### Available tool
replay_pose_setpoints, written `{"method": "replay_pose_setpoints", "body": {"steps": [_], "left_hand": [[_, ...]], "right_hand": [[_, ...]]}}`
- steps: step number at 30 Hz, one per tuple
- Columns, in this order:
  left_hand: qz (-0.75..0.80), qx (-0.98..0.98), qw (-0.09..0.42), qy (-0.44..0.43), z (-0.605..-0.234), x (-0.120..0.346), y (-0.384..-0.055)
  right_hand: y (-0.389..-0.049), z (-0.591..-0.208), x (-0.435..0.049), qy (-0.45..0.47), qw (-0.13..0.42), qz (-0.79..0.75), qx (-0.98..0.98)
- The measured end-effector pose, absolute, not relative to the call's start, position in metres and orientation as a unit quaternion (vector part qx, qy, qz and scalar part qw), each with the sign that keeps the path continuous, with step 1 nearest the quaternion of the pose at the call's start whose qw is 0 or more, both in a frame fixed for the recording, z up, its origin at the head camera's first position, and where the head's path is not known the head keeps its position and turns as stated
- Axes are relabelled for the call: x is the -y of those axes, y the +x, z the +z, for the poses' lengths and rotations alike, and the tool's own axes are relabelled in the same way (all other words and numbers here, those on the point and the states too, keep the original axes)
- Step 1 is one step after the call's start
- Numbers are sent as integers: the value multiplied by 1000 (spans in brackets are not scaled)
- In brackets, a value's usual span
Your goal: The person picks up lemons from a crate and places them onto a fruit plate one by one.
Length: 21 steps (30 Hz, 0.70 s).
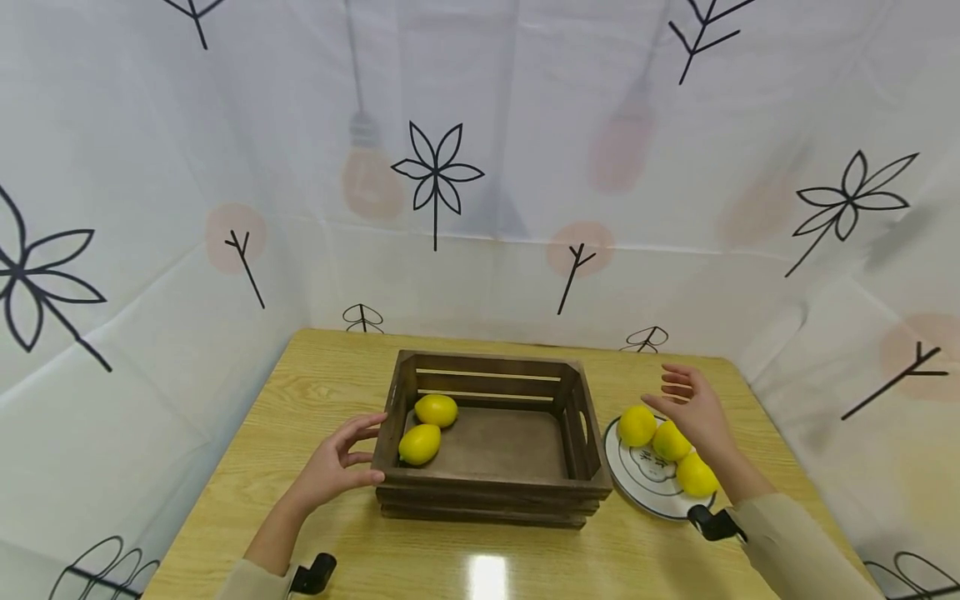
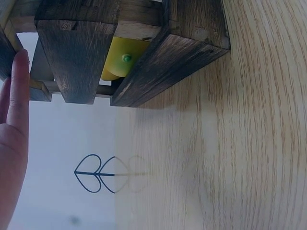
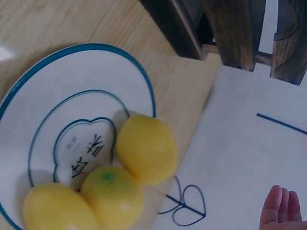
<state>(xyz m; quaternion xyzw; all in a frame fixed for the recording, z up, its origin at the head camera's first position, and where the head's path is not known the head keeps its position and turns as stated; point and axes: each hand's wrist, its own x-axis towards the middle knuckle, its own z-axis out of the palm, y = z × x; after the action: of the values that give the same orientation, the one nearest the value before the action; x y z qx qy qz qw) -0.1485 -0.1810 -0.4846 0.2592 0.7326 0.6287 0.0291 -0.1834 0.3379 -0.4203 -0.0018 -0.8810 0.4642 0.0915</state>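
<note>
A dark brown slatted wooden crate (image 1: 495,493) stands on the table with two yellow lemons, one lemon (image 1: 437,410) behind the other lemon (image 1: 420,444), at its left end. My left hand (image 1: 333,467) is at the crate's left end, its fingertips and thumb touching the rim, fingers loosely bent. To the right of the crate, a white plate (image 1: 637,479) with a blue-green rim holds three lemons (image 3: 146,148). My right hand (image 1: 697,412) hovers over the plate's far right side, fingers relaxed and holding nothing.
The crate and plate stand on a light wood-grain table (image 1: 300,392). White cloth (image 1: 480,283) printed with black plant drawings hangs behind and at both sides. Dark wrist-worn devices sit on both wrists, the left device (image 1: 313,573) near the table's front.
</note>
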Motion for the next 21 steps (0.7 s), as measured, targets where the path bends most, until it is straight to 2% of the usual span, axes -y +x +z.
{"method": "replay_pose_setpoints", "body": {"steps": [21], "left_hand": [[629, -733, 35, 256, -483, 181, -148]], "right_hand": [[-209, -394, -303, 54, 109, 492, 862]]}}
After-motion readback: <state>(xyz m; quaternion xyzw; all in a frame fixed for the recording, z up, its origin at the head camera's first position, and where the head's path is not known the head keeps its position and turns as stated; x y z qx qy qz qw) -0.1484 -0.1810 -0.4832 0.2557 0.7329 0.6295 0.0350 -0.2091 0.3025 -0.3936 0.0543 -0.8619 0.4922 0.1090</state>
